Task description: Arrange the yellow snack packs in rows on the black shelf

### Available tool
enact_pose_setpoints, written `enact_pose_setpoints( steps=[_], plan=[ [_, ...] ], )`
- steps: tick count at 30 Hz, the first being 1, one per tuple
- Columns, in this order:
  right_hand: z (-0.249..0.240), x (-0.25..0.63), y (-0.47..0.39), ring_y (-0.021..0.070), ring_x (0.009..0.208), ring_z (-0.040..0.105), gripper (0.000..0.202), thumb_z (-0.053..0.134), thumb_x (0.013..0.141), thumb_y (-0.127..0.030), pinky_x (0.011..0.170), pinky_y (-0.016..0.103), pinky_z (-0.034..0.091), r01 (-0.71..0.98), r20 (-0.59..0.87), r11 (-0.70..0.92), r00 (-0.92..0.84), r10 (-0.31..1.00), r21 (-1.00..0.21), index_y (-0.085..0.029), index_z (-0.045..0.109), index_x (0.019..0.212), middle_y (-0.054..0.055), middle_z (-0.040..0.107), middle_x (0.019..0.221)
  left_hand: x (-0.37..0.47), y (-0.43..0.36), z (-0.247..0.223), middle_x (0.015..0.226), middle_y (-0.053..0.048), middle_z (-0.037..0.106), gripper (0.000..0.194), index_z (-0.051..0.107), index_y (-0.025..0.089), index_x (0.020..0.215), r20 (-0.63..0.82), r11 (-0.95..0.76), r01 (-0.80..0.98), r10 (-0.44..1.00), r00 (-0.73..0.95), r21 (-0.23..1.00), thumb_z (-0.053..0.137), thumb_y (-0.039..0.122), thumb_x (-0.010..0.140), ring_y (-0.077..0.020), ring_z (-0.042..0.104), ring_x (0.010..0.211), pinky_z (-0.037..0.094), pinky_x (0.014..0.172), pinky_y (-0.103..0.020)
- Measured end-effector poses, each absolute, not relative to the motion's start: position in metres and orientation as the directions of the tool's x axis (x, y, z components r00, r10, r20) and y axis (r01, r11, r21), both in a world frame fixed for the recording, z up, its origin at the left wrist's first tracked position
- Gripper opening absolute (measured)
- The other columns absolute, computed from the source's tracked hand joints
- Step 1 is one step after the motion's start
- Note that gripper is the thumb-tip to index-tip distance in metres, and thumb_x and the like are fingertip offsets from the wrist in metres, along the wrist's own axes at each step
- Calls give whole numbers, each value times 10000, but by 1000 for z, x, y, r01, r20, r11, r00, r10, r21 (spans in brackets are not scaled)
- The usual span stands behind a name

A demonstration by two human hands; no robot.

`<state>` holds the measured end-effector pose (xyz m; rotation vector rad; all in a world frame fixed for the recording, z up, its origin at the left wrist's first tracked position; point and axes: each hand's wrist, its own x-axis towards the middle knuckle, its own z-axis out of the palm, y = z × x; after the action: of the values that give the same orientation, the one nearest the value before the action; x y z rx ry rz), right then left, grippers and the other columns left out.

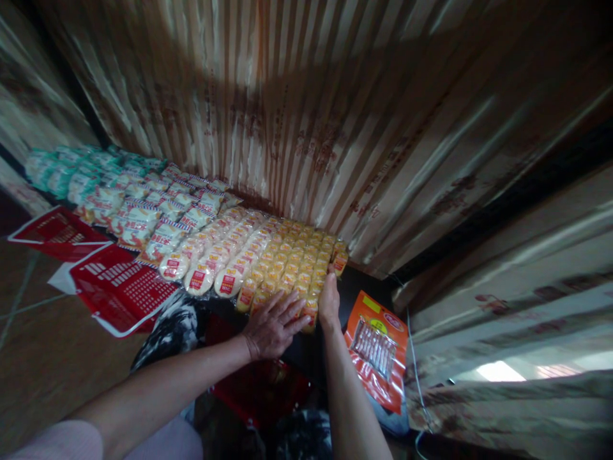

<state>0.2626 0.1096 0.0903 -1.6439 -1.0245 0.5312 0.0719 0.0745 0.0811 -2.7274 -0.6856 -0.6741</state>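
Rows of small yellow snack packets [297, 259] lie packed side by side on a dark surface against a striped curtain. My left hand [272, 326] rests flat, fingers spread, on the near end of these yellow rows. My right hand [329, 297] presses edge-on against the right side of the same rows, fingers pointing away from me. Neither hand grips a packet. Left of the yellow rows lie rows of round pale packets with red labels [215, 259].
Farther left are white-and-red packets [158, 220] and green-white packets [62, 169]. Red printed bags [119, 287] lie at the left. An orange bag with a clear window [378, 348] lies right of my right arm. The striped curtain [311, 108] hangs behind.
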Motion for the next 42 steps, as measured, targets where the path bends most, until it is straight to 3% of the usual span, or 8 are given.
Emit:
enact_pose_setpoints(
  steps=[3, 16, 34, 42],
  plan=[
    [92, 261, 110, 218, 1402, 291, 813, 158, 875, -686, 1159, 391, 185, 367, 158, -57, 529, 834, -928, -144, 351, 1450, 107, 343, 1507, 72, 74, 82, 1511, -53, 345, 475, 482, 269, 1358, 500, -857, 501, 384, 776, -119, 513, 339, 889, -286, 250, 1415, 124, 1168, -474],
    [93, 260, 109, 224, 1382, 330, 830, 180, 849, -710, 1151, 399, 207, 332, 118, -89, 556, 823, -939, -153, 386, 1430, 111, 400, 1475, 71, 74, 83, 1505, -62, 354, 476, 488, 255, 1352, 498, -861, 493, 375, 782, -126, 518, 333, 884, -278, 240, 1419, 124, 1173, -463],
    [94, 263, 106, 234, 1361, 351, 795, 226, 861, -698, 1138, 405, 219, 316, 174, 7, 503, 847, -949, -149, 410, 1406, 130, 411, 1464, 72, 73, 83, 1510, -63, 344, 494, 462, 254, 1373, 495, -857, 497, 374, 784, -138, 512, 330, 887, -285, 238, 1420, 120, 1168, -475],
    [100, 264, 105, 245, 1309, 414, 774, 200, 876, -655, 1104, 409, 270, 367, 249, 7, 616, 747, -930, -112, 476, 1352, 151, 496, 1386, 73, 74, 81, 1504, -64, 356, 478, 474, 255, 1359, 512, -855, 497, 363, 778, -149, 510, 336, 890, -279, 232, 1422, 112, 1164, -467]
  ],
)
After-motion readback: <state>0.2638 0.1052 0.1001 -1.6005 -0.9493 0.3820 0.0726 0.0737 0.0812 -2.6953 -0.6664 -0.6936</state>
